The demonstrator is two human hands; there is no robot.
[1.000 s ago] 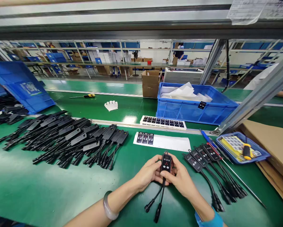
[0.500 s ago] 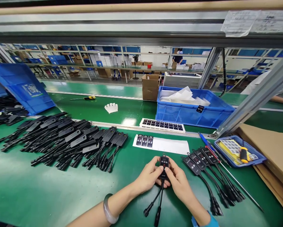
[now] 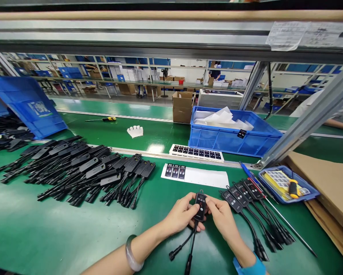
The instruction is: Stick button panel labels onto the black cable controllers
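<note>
A small black controller box (image 3: pixel 200 211) with buttons on its face and two cables hanging below is held over the green table. My left hand (image 3: pixel 180 214) wraps its left side, thumb on the face. My right hand (image 3: pixel 219 215) grips the upper right edge, its thumb near the top corner. Beyond them lies a white label sheet (image 3: pixel 206 176) bearing three black labels (image 3: pixel 175 171). Several labelled controllers (image 3: pixel 237 198) rest to the right of my right hand, cables toward me. On the left is a large pile of black controllers (image 3: pixel 88 168).
A blue bin (image 3: pixel 231 133) with white paper stands at the back; a fuller label strip (image 3: pixel 197 152) lies before it. At right are a small blue tray (image 3: pixel 306 194), a long metal rod (image 3: pixel 292 225) and cardboard (image 3: pixel 326 183). A white glove (image 3: pixel 135 131) and screwdriver (image 3: pixel 102 119) lie farther back.
My right thumb has moved from the middle of the controller's face up to its top right corner. The controller has tilted slightly, and its cable ends have swung left.
</note>
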